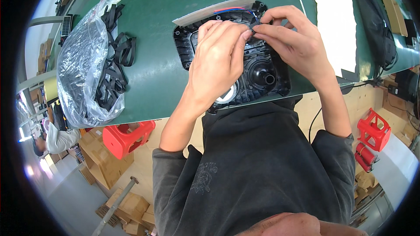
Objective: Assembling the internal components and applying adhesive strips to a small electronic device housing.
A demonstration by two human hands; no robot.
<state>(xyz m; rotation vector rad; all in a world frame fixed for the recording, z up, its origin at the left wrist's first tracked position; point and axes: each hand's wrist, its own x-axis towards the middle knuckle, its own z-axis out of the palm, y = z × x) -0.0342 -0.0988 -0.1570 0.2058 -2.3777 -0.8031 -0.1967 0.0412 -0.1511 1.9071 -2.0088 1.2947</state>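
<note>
A black plastic housing [280, 76] with ribs and a round raised socket lies on the green table in front of me. Along its far edge rests a flat grey panel [205, 11]. Red and blue wires [232, 9] run over the panel's right end toward my fingers. My left hand [218, 48] reaches over the housing, thumb and forefinger pinched near the wires. My right hand [293, 35] meets it from the right, its fingertips also pinched there. Whatever small dark piece sits between the fingertips is mostly hidden. A white round part [228, 95] shows beneath my left wrist.
On the left of the green table [153, 61] lies a clear plastic bag [81, 70] with black straps [114, 61] spilling out. A white sheet [334, 22] and a black bag [372, 22] lie at the right. Red stools [127, 137] and cardboard boxes [103, 159] stand below the table.
</note>
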